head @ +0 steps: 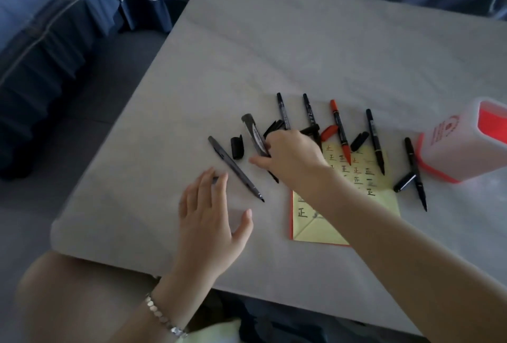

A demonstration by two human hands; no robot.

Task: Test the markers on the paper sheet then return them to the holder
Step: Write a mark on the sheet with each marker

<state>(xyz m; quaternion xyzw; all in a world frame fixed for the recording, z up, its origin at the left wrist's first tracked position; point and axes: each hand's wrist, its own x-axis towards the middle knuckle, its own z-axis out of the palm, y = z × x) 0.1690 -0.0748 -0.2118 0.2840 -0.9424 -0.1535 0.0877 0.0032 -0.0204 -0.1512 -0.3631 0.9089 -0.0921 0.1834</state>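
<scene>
Your right hand [290,156] reached across the yellow paper sheet [329,222] and closed around the thick grey-capped marker [253,134], the fingers curled on its lower barrel; whether the grip was firm could not be told, since the hand hid the contact. Your left hand [211,213] lay spread and flat on the table [274,40] near its front edge, with a small dark item just under the fingertips, too hidden to name. A slim uncapped grey pen [233,167] lay between the two hands, tip toward the front edge.

The sheet was already covered with test marks. Five more markers lay uncapped in a fan along its far and right sides, among them the red marker [340,131], each with a loose cap close by. The holder [463,139] stood at the right edge of the table, well apart from the marker in hand.

Judgement: testing appeared largely done. To finish this step well, you needed to match the loose black cap [237,147], which lay just beside the thick marker, seat it fully, then carry the marker over the fan without sweeping the others.
</scene>
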